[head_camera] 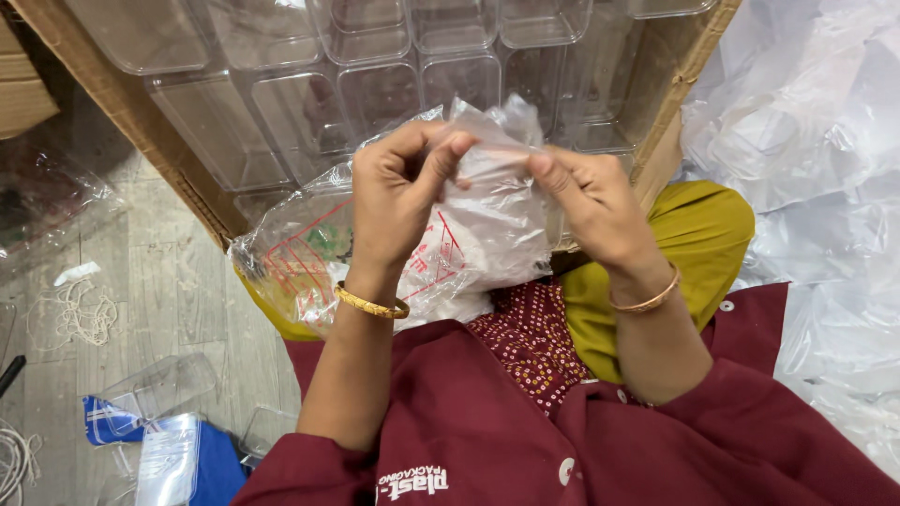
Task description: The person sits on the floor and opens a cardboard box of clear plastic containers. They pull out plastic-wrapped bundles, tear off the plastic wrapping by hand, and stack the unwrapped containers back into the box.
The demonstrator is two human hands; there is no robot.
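Your left hand [398,201] and right hand [591,201] both pinch the clear plastic bag [487,230], red print low-left; cardboard box [150,141] of clear containers [309,103] behind.

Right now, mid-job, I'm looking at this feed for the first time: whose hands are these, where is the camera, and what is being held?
There is no machine here: one camera sits on a person's head and looks down at their own two bare hands. The left hand and right hand, each with a gold bangle at the wrist, pinch the top of a crumpled clear plastic bag with red printing, held over the lap. Behind it stands a cardboard box filled with clear plastic containers. On the grey floor to the left lie some string, a loose clear container and a blue packet. A heap of clear plastic sheeting lies on the right.
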